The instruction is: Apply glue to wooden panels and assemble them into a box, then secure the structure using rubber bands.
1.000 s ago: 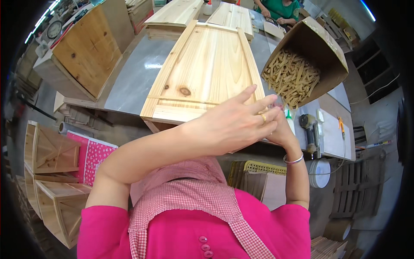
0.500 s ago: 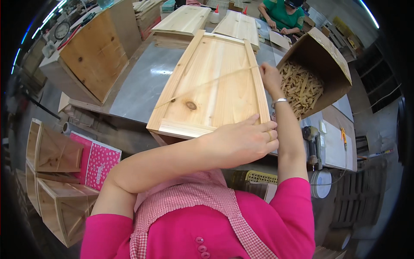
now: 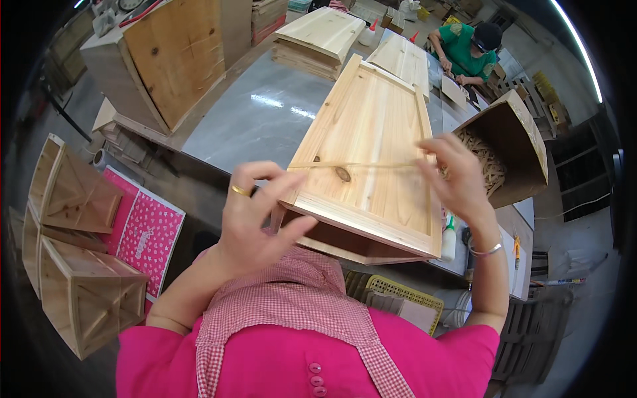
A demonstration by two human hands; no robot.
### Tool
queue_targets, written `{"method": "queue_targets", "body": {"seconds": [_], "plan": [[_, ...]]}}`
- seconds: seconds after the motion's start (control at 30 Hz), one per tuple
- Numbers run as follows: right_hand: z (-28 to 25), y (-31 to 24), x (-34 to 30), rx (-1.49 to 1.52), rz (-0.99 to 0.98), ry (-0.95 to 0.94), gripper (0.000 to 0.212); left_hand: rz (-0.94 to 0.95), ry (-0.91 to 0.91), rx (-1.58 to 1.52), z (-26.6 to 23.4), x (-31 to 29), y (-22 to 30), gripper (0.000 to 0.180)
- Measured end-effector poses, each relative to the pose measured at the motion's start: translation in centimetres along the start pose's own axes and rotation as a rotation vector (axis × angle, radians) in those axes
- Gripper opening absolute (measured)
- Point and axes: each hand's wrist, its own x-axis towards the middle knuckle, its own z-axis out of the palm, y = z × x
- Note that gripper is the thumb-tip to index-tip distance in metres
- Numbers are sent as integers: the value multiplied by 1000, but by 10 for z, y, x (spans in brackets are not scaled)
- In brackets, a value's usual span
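Note:
A tapered box of pale wood (image 3: 371, 126) lies on the table, its framed panel facing up and its hollow end toward me. A tan elastic band (image 3: 378, 165) runs across the panel from edge to edge, near its lower part. My left hand (image 3: 255, 215) is beside the box's near left edge, close to the band's left end, thumb and fingers spread with nothing in them. Over the right edge is my right hand (image 3: 458, 176), slightly blurred, its bent fingers and thumb apart next to the band's right end.
A cardboard carton (image 3: 514, 156) of tan bands lies tipped at the right. A glue bottle (image 3: 449, 240) stands by the box. Stacked wooden panels (image 3: 318, 36) lie at the back. A co-worker in green (image 3: 468, 50) sits beyond. Wooden boxes (image 3: 93, 292) stand at lower left.
My left hand has moved from the box's right edge to its left. My right hand has come nearer. The band, slanted before, now lies nearly straight across the panel.

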Motion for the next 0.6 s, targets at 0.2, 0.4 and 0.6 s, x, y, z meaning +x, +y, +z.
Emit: {"method": "queue_targets", "body": {"seconds": [0.2,0.4,0.6], "plan": [[62,-23,78,-84,-498,-234,18,-236,24,-120,8,-18,-16,52],[74,60,168,-272,-73,-55,22,-226,-7,-76,6,-20,-22,46],[58,129,122,110,-31,-137,43,-357,-75,-562,7,-17,-38,42]]}}
